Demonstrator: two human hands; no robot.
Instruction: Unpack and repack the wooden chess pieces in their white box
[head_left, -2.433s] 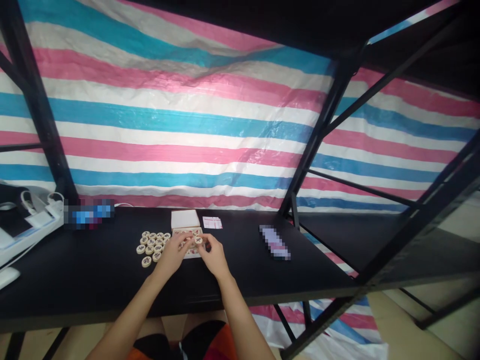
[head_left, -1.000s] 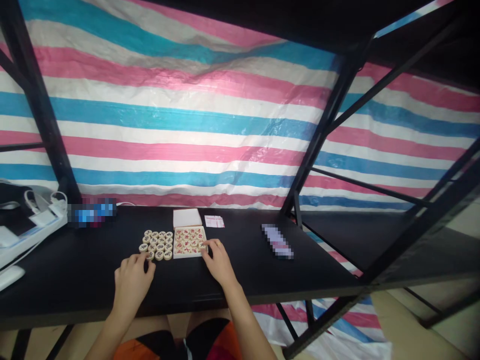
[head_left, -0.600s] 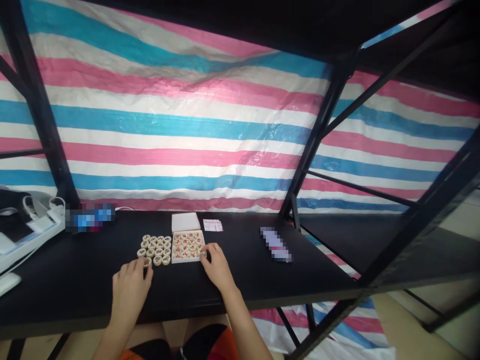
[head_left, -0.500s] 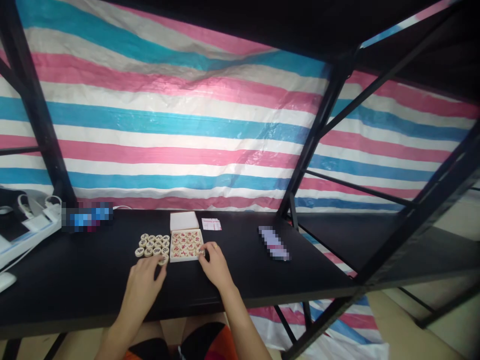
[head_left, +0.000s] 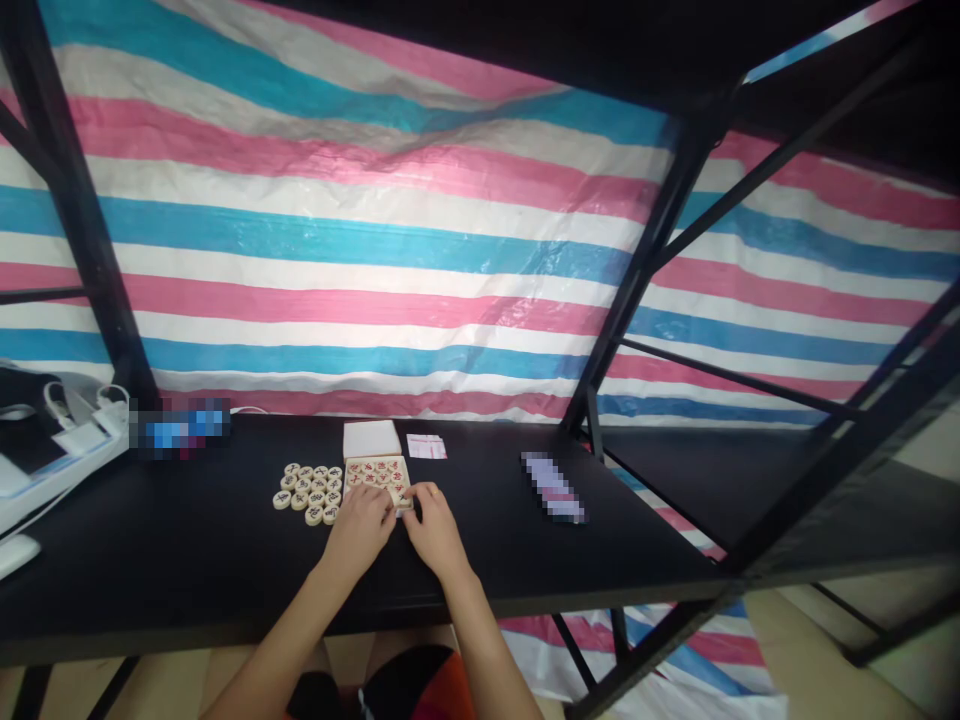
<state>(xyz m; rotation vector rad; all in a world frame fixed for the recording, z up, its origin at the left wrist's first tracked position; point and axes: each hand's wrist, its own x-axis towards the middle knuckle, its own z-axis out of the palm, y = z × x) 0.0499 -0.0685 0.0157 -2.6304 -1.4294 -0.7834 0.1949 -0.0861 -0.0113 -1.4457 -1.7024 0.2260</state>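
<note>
A shallow white box (head_left: 410, 470) holds rows of round Chinese chess pieces (head_left: 370, 478) with red characters. My left hand (head_left: 361, 525) reaches over its front part, fingers closed in a pinch on a pale chess piece that is mostly hidden. At the box's right front corner is my right hand (head_left: 435, 530), with thumb and forefinger closed on the edge, close to my left fingertips. Left of the box lie several chess pieces (head_left: 303, 486) with dark characters, set in rows on the black table (head_left: 225, 560). My left hand covers the box's front left part.
The box's white lid (head_left: 372, 439) lies behind it, beside a pink-and-white paper (head_left: 427, 447). A blurred flat item (head_left: 553, 487) is farther right. On the left are a power strip (head_left: 75, 470), a white mouse (head_left: 16, 555) and a blurred blue item (head_left: 184, 430). Black posts (head_left: 630, 290) frame the table.
My left hand has moved right, from the front of the dark-lettered pieces to over the box. My right hand stays at the box's corner. The view has shifted slightly.
</note>
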